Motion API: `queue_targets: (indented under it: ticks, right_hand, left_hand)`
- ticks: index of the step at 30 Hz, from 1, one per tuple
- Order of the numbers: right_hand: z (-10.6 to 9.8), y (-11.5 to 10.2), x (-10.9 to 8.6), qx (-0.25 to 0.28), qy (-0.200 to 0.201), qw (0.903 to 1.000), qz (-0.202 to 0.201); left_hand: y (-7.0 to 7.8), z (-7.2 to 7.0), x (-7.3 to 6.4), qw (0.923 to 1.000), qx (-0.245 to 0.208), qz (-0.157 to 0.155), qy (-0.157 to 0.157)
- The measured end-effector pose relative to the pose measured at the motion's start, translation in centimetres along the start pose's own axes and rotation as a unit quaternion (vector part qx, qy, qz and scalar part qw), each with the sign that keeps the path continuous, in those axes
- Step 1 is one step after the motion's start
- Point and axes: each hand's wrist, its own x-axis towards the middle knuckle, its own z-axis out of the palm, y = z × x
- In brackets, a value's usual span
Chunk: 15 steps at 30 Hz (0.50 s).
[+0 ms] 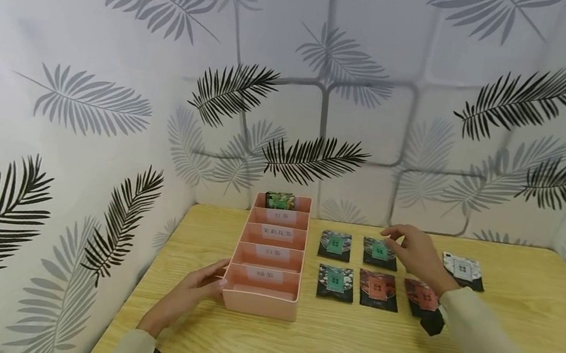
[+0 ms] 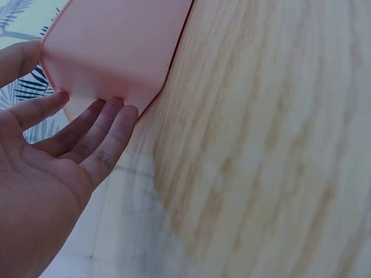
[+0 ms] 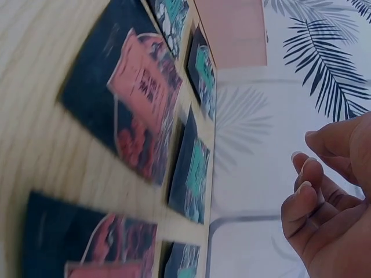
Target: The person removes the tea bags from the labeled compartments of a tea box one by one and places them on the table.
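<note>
A pink divided box (image 1: 259, 305) with white labels stands on the wooden table. My left hand (image 1: 189, 294) touches its near left corner; in the left wrist view, relaxed fingertips rest against the box's outer wall (image 2: 116, 52). My right hand (image 1: 416, 255) hovers over the back row of tea packets, its fingers loosely bent and nothing between them. Nearest to it is a dark packet with a green label (image 1: 380, 254), partly under the fingers. In the right wrist view the right hand (image 3: 330, 197) is apart from the packets. A green tea packet (image 1: 280, 201) stands in the box's rear compartment.
Right of the box lie a green-labelled packet (image 1: 335, 246), another green-labelled packet (image 1: 336, 282), a red-labelled packet (image 1: 378, 289), a second red-labelled packet (image 1: 423, 298) partly behind the right wrist, and a white-labelled packet (image 1: 464, 271). A leaf-patterned wall (image 1: 364, 121) rises behind the table.
</note>
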Motion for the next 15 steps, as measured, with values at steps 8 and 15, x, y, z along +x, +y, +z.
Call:
queue_targets:
  ticks: [8, 15]
  right_hand:
    - [2.2, -1.7, 2.3, 0.03, -0.003, 0.9993, -0.023]
    - [4.3, -3.6, 4.6, 0.034, 0.009, 0.9987, -0.038]
  left_hand:
    - [-0.3, -0.2, -0.1, 0.9999, 0.002, -0.005, 0.011]
    - [-0.3, -0.3, 0.1, 1.0, 0.004, 0.008, -0.002]
